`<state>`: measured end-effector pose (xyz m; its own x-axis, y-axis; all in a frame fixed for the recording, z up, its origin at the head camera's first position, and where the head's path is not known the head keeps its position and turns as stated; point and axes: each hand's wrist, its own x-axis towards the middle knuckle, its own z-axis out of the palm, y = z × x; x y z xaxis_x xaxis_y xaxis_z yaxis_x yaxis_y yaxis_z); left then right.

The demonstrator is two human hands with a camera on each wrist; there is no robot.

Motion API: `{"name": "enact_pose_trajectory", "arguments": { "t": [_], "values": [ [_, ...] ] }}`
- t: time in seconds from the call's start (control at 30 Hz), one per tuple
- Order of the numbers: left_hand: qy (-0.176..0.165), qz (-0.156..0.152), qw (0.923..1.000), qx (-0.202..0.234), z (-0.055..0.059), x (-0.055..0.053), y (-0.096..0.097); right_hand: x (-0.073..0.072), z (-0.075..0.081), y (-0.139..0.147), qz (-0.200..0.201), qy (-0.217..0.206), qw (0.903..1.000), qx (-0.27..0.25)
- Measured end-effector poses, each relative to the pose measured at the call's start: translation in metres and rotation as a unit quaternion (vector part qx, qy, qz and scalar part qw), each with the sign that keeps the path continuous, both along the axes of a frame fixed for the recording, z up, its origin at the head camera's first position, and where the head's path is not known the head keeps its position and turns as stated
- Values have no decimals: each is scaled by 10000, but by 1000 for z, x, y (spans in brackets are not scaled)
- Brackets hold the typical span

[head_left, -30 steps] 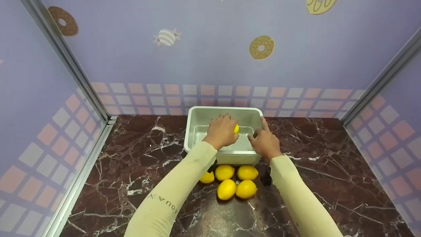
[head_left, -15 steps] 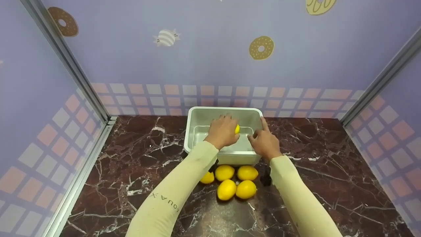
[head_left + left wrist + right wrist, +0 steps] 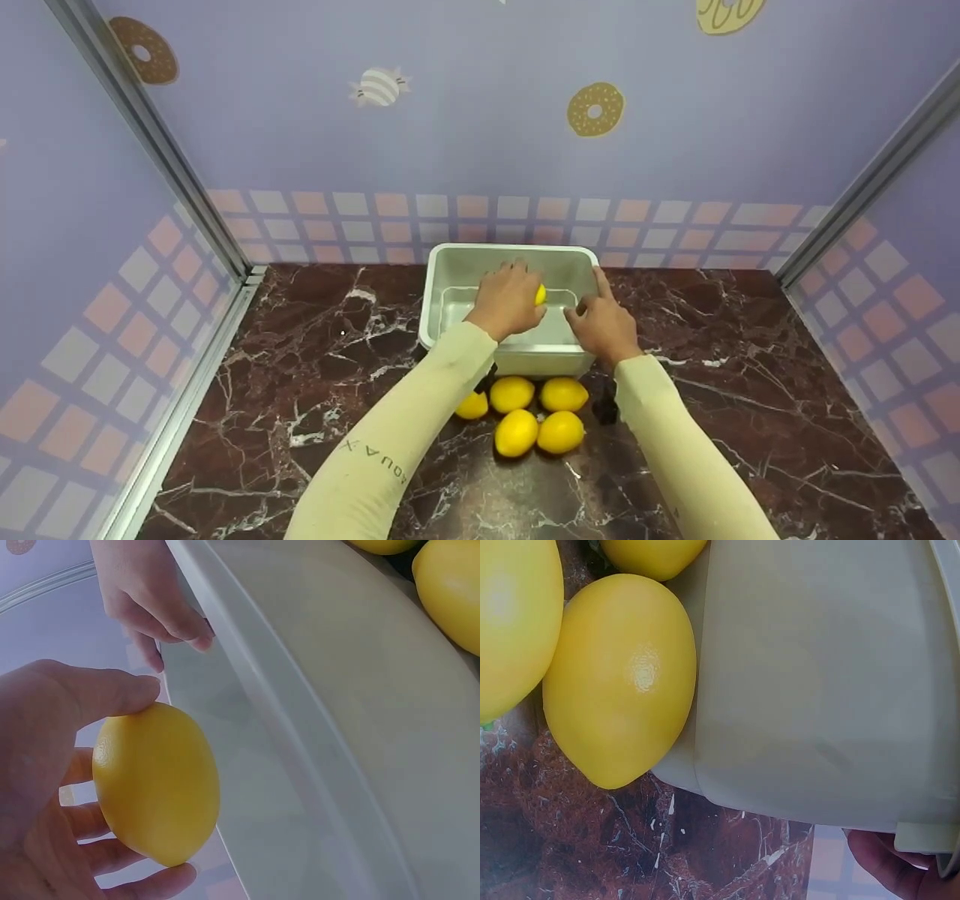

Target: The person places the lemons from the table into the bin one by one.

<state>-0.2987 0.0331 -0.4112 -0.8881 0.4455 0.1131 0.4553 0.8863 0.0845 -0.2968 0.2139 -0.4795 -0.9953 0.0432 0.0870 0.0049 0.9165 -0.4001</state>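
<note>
Within the opening of the bin (image 3: 540, 364), a lemon (image 3: 159, 786), long axis running thumb-to-fingertips, is gripped by the nearer left hand (image 3: 505, 300), the bin's right side being held by the right hand (image 3: 606, 325).

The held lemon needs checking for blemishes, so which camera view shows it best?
The left wrist view: there the held lemon appears large and nearly whole in the left hand. The head view shows just a yellow sliver beside the hand. The right wrist view shows only other lemons, outside the container.
</note>
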Motion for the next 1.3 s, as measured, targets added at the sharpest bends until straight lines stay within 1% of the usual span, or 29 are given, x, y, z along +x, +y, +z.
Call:
{"name": "enact_pose_trajectory", "arguments": {
  "t": [0.13,0.37,0.77,1.0,1.3],
  "values": [
    [-35,14,10000,-30,-1,0,0,0,0,1,-8,-14,10000,-23],
    [126,-23,9999,-51,-2,0,0,1,-1,1,8,-64,10000,14],
    [16,-6,9999,-101,-2,1,3,2,-2,1,3,-33,10000,-5],
    [26,-37,10000,2,-2,1,5,2,-2,0,6,-25,10000,-49],
    [51,-45,9999,-148,-4,2,4,1,0,0,1,-91,10000,32]
  ]
}}
